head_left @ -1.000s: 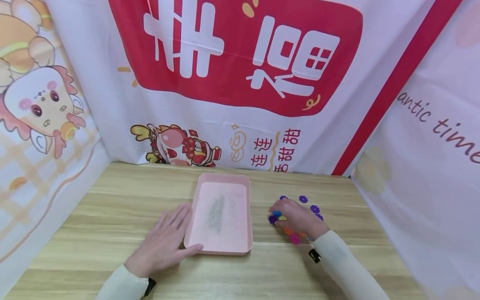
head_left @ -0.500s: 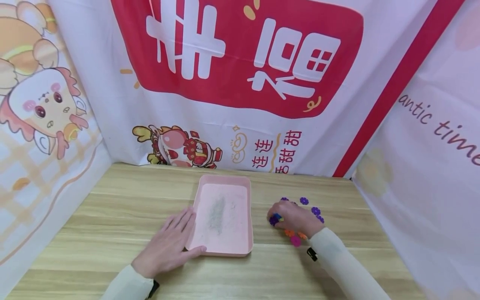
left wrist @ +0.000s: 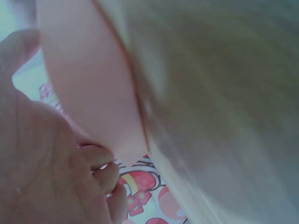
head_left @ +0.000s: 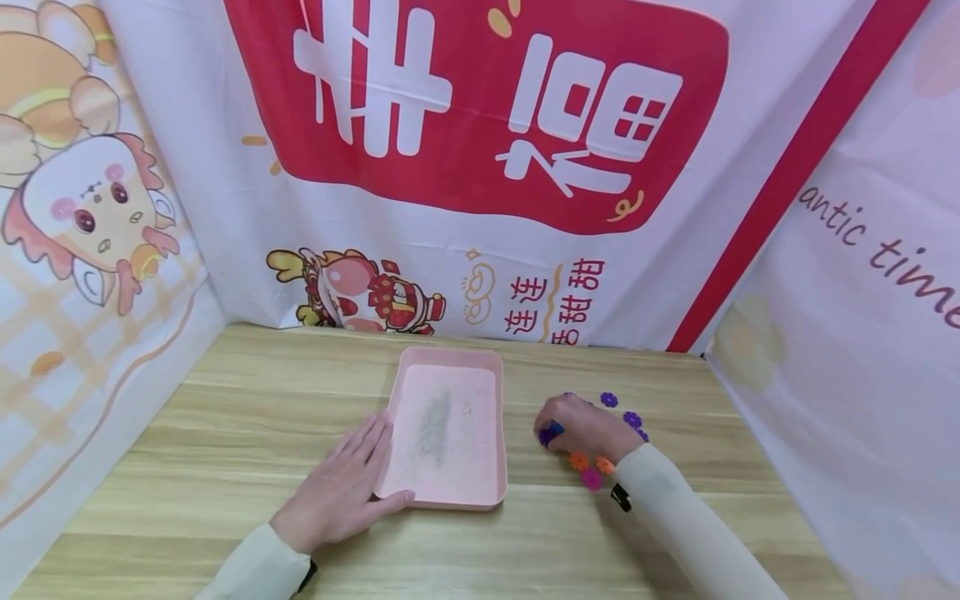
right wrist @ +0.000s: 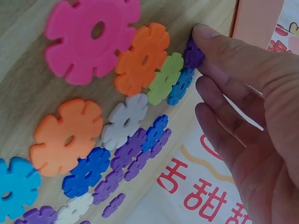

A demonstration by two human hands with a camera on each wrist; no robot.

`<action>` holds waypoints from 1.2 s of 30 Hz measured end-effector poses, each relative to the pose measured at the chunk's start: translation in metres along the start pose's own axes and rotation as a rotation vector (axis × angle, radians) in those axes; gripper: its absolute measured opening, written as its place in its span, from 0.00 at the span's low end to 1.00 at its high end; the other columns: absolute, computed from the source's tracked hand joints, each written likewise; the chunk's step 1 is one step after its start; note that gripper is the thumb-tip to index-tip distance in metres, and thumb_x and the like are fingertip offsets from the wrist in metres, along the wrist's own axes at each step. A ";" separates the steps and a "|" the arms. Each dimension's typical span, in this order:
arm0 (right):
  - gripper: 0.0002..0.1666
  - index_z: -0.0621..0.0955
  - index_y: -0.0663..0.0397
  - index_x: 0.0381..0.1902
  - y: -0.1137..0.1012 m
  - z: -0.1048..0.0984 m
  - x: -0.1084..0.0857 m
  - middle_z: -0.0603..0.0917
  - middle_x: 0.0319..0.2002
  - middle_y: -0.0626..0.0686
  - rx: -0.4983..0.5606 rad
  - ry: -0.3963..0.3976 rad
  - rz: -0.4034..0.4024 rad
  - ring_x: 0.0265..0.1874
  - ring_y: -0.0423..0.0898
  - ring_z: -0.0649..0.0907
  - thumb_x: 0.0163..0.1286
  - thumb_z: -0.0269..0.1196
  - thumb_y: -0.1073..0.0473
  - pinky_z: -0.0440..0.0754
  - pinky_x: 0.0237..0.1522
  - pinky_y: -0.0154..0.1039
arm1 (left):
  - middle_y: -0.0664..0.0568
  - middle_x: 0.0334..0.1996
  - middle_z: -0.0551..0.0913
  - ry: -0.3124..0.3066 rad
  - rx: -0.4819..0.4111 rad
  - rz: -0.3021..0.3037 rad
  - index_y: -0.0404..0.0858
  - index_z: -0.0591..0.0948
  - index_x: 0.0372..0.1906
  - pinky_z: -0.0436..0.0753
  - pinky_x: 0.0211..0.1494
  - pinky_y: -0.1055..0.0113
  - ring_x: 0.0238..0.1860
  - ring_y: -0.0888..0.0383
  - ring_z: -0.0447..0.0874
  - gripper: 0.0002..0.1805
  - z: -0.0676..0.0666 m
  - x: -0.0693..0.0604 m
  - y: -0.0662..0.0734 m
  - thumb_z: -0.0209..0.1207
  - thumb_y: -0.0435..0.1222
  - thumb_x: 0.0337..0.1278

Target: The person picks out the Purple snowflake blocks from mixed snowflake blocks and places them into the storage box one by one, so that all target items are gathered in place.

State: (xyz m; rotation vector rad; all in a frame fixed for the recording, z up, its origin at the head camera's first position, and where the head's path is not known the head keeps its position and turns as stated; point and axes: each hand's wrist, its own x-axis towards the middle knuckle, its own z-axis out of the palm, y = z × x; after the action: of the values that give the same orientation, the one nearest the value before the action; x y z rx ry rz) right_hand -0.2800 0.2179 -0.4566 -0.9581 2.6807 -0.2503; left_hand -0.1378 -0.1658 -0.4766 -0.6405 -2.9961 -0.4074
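A shallow pink tray (head_left: 491,496) lies on the wooden table. My left hand (head_left: 337,492) rests along its left side, with fairly straight fingers against the wall and the thumb at the front edge. In the left wrist view, my left hand (left wrist: 46,158) sits close against the tray's pink wall (left wrist: 93,79). Right of the tray, my right hand (head_left: 588,427) pinches a purple flower-shaped plastic piece (right wrist: 192,53) between thumb and forefinger, low over the table. Close by lie a blue piece (right wrist: 181,87), a light green piece (right wrist: 166,78) and an orange piece (right wrist: 142,58).
Several more flower pieces lie around my right hand, among them a magenta piece (right wrist: 93,42), a white piece (right wrist: 125,122) and a light blue piece (right wrist: 16,189). Printed cloth (head_left: 480,233) hangs behind the table (head_left: 247,400) and along both sides. Greyish marks show on the tray's floor.
My right fingers have drawn closer together around the purple piece, and the light green piece is now hidden in the head view. My left hand stays at the tray.
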 end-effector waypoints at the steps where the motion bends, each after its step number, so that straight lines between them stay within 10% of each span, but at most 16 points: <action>1: 0.18 0.91 0.42 0.50 0.000 0.000 0.001 0.91 0.50 0.44 -0.004 0.000 0.003 0.52 0.43 0.87 0.62 0.79 0.60 0.89 0.60 0.44 | 0.35 0.83 0.58 0.000 0.004 -0.001 0.26 0.61 0.81 0.64 0.84 0.40 0.84 0.37 0.56 0.55 0.001 -0.001 0.000 0.52 0.68 0.71; 36: 0.04 0.85 0.39 0.37 -0.029 -0.032 -0.003 0.88 0.35 0.36 0.217 0.136 -0.043 0.36 0.34 0.85 0.75 0.69 0.55 0.88 0.43 0.28 | 0.34 0.85 0.52 -0.051 -0.042 -0.013 0.26 0.56 0.82 0.59 0.86 0.39 0.86 0.37 0.50 0.55 0.000 0.000 -0.001 0.51 0.66 0.73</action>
State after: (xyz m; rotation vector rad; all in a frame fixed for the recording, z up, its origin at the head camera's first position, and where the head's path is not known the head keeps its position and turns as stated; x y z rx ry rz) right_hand -0.2709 0.1996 -0.4186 -0.9630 2.6838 -0.6222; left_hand -0.1384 -0.1662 -0.4769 -0.6450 -3.0486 -0.4634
